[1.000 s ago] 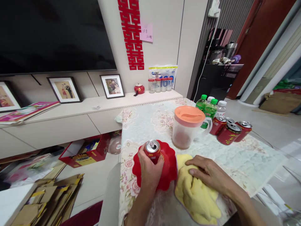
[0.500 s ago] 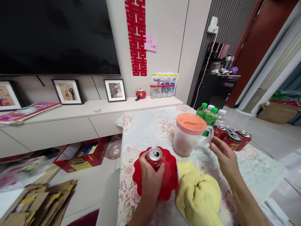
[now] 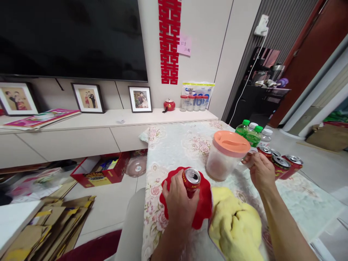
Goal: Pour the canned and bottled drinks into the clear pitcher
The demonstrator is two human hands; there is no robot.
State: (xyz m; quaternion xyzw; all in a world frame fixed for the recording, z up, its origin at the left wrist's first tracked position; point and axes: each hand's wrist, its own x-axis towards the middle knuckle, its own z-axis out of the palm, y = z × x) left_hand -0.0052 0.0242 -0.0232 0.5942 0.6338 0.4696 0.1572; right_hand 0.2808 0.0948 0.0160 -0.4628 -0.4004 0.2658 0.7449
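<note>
Pale floral fabric, the tablecloth [image 3: 178, 145], lies beneath the orange-lidded pitcher [image 3: 223, 163]. A yellow cloth [image 3: 233, 224] is bunched on the pitcher's near side; a red scalloped dish [image 3: 205, 195] sits to its near left. The right hand [image 3: 261, 170], at the pitcher's right, has its fingers curled closed on the handle [image 3: 243, 165]. The left hand [image 3: 181, 203], near left of the pitcher, wraps partway around a red can [image 3: 192, 179] over the dish. The step appears to be taking hold of the pitcher; moving it would call for a firm handle grip and a steadied can.
</note>
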